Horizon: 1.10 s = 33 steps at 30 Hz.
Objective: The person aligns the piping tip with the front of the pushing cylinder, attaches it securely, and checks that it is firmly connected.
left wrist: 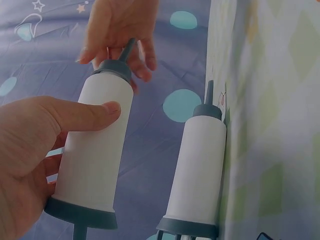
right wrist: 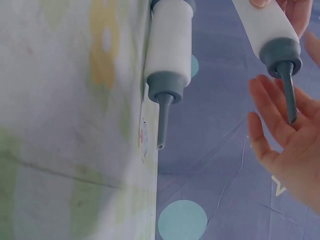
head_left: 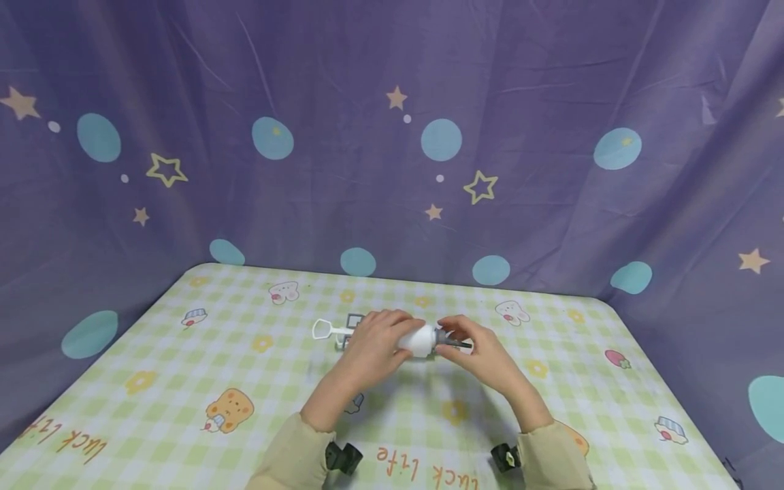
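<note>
A white hand pump with grey-green ends and a thin nozzle is held above the table. My left hand grips its white barrel, the thumb lying along the side. My right hand is at the nozzle end with its fingers spread around the nozzle. Whether a fingertip touches the cap cannot be told. A second, similar white pump lies on the table beside the held one; the hands mostly hide it in the head view. A white loop handle sticks out left of my left hand.
The table has a green-and-white checked cloth with printed cartoon figures and lettering. A purple curtain with stars and blue dots hangs behind it and along the sides. Dark wrist cameras are strapped at both cuffs.
</note>
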Motion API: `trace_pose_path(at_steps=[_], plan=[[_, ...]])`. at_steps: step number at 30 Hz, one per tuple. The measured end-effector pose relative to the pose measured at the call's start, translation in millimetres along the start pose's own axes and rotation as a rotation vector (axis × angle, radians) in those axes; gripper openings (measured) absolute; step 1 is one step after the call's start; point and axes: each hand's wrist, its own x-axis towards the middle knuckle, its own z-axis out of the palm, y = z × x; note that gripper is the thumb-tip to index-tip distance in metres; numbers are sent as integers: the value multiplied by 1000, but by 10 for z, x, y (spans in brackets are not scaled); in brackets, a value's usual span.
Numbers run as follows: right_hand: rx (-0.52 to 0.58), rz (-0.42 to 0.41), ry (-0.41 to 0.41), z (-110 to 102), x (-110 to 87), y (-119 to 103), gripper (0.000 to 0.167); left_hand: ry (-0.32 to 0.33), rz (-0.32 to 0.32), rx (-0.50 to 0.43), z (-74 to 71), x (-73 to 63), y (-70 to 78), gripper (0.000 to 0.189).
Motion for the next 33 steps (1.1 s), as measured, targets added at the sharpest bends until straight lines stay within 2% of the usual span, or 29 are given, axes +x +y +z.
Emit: trace_pose_path(at_steps=[3, 7, 13, 15, 19, 26, 33], plan=[[7, -55, 10, -9, 5, 7, 46, 1, -4, -4, -2, -4, -8, 48], [-15, -116, 12, -24, 0, -65, 44, 2, -3, -4, 0, -7, -15, 49], [-27, -108, 9, -102, -57, -379, 35, -1, 1, 6, 4, -9, -8, 48], [-11, -91, 7, -109, -60, -388, 33, 0, 2, 7, 7, -9, -7, 48], [-6, -67, 3, -101, -53, -357, 29, 7, 7, 5, 2, -9, -3, 48], [4, -24, -8, -27, -5, -38, 24, 24, 21, 3, 4, -5, 1, 49], [3, -2, -38, -38, 9, 9, 20, 35, 29, -3, -4, -2, 7, 49]])
